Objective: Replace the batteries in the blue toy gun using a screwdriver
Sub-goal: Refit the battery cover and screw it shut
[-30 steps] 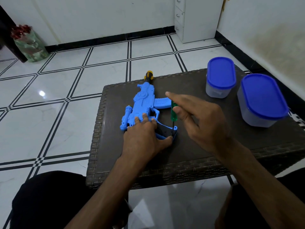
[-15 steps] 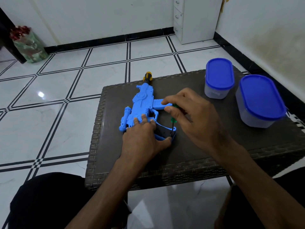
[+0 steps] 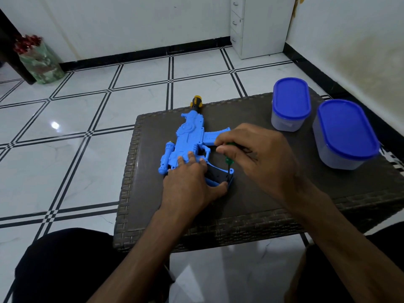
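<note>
The blue toy gun lies flat on a dark woven table, its yellow-and-black muzzle pointing away from me. My left hand presses down on the gun's rear part, thumb against the stock's lower edge. My right hand grips a green-handled screwdriver held upright, its tip set down into the black panel of the stock near its blue end. Most of the handle is hidden inside my fingers.
Two clear containers with blue lids stand at the table's right: a smaller one farther back and a larger one nearer. Beyond is white tiled floor, a white drawer cabinet and a wrapped bouquet at far left.
My right hand went from fingers stretched out beside the screwdriver to closed around its handle, and lowered a little. The left hand and the gun stayed in place.
</note>
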Demonstrator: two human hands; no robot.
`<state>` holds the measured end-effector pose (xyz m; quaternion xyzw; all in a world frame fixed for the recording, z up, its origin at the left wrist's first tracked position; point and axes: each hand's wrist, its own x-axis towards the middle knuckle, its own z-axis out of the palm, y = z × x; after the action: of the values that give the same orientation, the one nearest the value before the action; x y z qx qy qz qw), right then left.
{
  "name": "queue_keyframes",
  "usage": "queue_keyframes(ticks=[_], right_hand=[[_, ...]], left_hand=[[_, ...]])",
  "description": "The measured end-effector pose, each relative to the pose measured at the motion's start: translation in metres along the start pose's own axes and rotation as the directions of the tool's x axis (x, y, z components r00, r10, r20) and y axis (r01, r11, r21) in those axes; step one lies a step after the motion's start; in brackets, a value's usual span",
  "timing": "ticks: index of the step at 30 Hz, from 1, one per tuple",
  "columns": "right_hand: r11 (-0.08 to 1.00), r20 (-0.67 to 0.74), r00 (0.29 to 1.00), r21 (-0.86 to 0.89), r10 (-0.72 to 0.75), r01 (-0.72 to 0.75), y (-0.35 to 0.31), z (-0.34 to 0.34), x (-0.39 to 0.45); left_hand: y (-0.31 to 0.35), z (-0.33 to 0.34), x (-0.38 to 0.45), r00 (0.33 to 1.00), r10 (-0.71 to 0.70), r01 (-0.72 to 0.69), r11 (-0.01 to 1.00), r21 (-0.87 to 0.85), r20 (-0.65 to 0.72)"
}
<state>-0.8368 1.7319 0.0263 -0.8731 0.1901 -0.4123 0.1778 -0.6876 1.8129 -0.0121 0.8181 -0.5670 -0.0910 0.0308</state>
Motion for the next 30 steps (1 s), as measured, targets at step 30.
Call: queue_keyframes(ticks=[30], right_hand=[[0.993,0.032,0.999,0.113,0.019,-0.023,-0.0015,0.0018,-0.0055]], left_hand=[[0.0009,-0.0022,-0.0028,1.000,0.001,-0.001,1.000,-0.016,-0.008]])
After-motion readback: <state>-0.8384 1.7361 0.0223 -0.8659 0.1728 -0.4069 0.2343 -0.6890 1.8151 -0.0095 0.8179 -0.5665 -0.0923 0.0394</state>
